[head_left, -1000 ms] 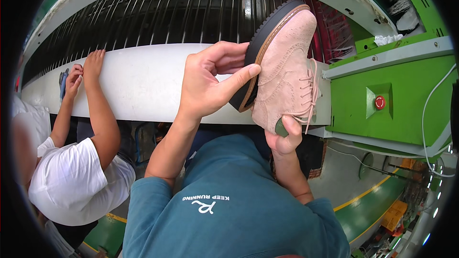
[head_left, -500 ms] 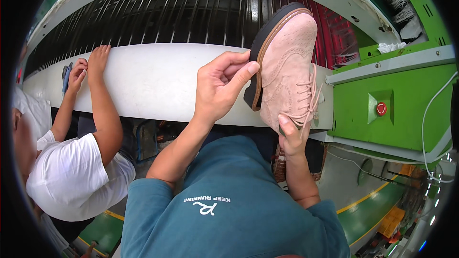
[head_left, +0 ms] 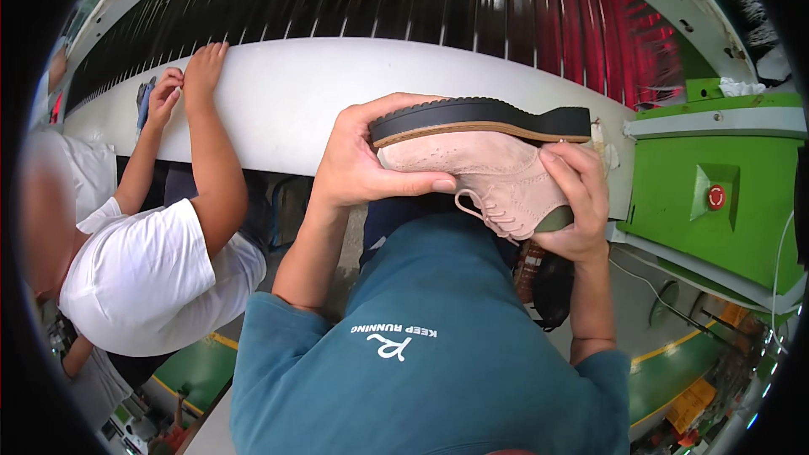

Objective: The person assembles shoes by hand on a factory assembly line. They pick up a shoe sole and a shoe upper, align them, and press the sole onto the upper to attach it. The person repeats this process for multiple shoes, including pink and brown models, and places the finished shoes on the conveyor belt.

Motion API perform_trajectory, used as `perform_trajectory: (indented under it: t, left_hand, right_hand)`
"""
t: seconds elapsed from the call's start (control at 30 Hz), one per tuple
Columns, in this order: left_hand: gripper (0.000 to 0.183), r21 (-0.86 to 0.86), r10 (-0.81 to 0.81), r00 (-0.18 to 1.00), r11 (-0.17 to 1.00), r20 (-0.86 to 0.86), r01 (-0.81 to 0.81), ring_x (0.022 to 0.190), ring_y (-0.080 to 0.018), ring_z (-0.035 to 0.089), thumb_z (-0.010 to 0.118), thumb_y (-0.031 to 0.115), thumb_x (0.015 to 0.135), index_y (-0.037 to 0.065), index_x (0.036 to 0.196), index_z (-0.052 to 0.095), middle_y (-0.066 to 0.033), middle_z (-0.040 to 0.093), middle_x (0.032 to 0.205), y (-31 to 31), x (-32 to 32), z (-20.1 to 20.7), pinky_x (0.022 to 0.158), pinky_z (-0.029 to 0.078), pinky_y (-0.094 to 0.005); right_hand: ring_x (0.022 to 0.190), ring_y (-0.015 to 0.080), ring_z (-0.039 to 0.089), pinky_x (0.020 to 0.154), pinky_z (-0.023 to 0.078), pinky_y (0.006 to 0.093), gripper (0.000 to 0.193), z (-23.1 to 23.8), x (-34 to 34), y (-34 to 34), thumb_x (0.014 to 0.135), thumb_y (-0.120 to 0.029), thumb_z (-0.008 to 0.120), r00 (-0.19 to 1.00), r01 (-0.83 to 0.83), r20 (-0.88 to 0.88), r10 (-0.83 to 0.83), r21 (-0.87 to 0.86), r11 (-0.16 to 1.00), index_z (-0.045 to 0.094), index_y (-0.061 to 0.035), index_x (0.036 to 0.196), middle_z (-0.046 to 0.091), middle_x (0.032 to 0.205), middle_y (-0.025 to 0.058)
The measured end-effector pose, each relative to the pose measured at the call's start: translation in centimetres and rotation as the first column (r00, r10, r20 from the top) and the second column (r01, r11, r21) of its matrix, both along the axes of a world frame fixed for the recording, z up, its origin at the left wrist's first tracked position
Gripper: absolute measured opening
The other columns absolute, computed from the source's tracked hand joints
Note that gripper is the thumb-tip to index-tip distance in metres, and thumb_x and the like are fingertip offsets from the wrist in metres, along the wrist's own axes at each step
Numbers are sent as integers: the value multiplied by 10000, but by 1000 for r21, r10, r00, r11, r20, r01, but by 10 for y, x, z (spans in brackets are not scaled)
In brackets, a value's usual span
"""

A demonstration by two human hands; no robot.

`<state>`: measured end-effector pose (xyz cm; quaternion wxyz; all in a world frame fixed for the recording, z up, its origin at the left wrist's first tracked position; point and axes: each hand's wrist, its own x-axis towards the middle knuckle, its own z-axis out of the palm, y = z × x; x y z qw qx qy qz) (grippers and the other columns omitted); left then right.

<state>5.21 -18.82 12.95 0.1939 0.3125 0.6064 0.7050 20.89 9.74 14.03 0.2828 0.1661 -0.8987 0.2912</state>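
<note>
Between my two hands is a pink lace-up shoe [head_left: 459, 152], lying on its side with its black sole turned up and away from me. My left hand [head_left: 358, 156] grips the toe end, thumb along the upper and fingers behind the sole. Around the heel and collar, my right hand [head_left: 581, 198] is closed, with its thumb near the opening. Thin pink laces hang down below the upper on my side. A greenish lining shows at the shoe's opening.
A white ledge [head_left: 286, 109] runs in front of me, with dark metal rollers [head_left: 337, 0] beyond it. At right stands a green machine housing with a red button [head_left: 715, 196]. A co-worker in a white shirt [head_left: 143, 295] sits at left, hands near a blue-handled tool [head_left: 145, 105].
The shoe has turned from toe-up to lying crosswise, sole up, and come closer to me. My left hand has shifted from the sole edge to around the toe.
</note>
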Motion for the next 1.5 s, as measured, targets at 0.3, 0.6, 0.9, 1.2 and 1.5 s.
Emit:
perform_trajectory:
  t: [0.3,0.6,0.9,1.2,1.5]
  left_hand:
    - [785,-258,-72,997,963,22,76,1238,-222,757,1041,149,771,-70,1448,709,-184,809,1320,-27,11,-43,1112,585,-369]
    - [1013,-296,-149,961,952,-234,76,1428,-305,682,1071,254,717,55,1609,632,-172,704,1560,-7,3,-48,1222,513,-424]
    - [890,-286,-224,964,942,-145,176,1378,-330,723,1030,239,766,18,1553,677,-196,746,1494,-4,-15,-49,1189,550,-447]
    - [915,-177,-310,950,934,36,311,1481,-322,644,993,242,819,18,1622,615,-203,684,1586,3,-33,-57,1272,476,-456]
    - [1443,-148,-123,831,988,-542,49,1415,-368,686,997,776,626,-60,1675,468,-247,668,1562,10,-18,57,1153,548,-507]
  right_hand:
    - [1145,388,697,983,565,490,813,-10,-8,2,595,-136,976,980,-119,176,94,138,983,773,-58,1379,710,1325,158]
    - [1158,395,704,999,573,506,856,8,-22,10,573,-85,943,940,-216,308,147,205,955,770,-76,1412,716,1327,157]
    - [1118,367,709,933,575,471,837,17,-33,5,562,-107,943,935,-209,325,142,179,961,776,-84,1382,723,1263,129]
    - [1110,347,733,895,614,431,688,39,-44,7,624,-74,928,923,-219,332,193,44,975,807,-51,1301,733,1242,133]
    - [927,314,749,778,590,420,537,139,-90,-11,730,-343,975,900,-370,370,230,372,851,799,-46,1142,757,1058,88]
